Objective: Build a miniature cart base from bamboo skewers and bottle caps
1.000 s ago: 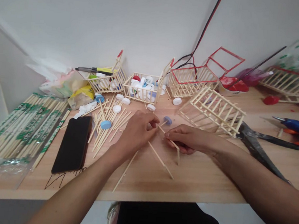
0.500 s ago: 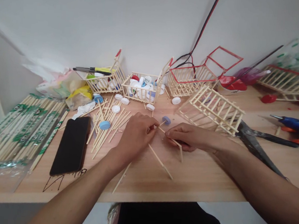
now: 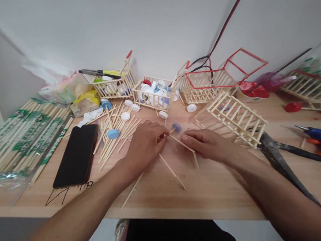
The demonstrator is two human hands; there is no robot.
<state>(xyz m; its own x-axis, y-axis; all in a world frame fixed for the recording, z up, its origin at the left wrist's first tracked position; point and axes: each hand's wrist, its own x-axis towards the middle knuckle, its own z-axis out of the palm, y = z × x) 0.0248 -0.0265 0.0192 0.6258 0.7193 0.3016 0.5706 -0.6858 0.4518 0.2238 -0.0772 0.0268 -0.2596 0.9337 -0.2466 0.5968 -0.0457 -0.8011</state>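
Note:
My left hand [image 3: 143, 146] and my right hand [image 3: 203, 143] meet at the middle of the wooden table [image 3: 213, 190]. Both are closed in a pinch on a thin frame of glued wooden sticks [image 3: 187, 149] lying on the table. One stick of the frame [image 3: 172, 171] runs toward the front edge. A stick with a blue bottle cap [image 3: 176, 127] on its end lies just behind my fingers. Loose sticks [image 3: 116, 137] and a light blue cap [image 3: 113, 133] lie to the left of my left hand.
A black phone [image 3: 76, 155] and packs of wrapped chopsticks [image 3: 22, 137] lie at the left. Stick-built baskets [image 3: 151, 93] with bottle caps stand at the back, a stick frame [image 3: 234, 116] to the right. Scissors [image 3: 282, 157] and a blue glue gun [image 3: 320, 136] lie at the right.
Both hands stayed pinched on the stick frame and lowered it nearly flat on the table; my right hand's fingers have straightened a little. The view shifted slightly.

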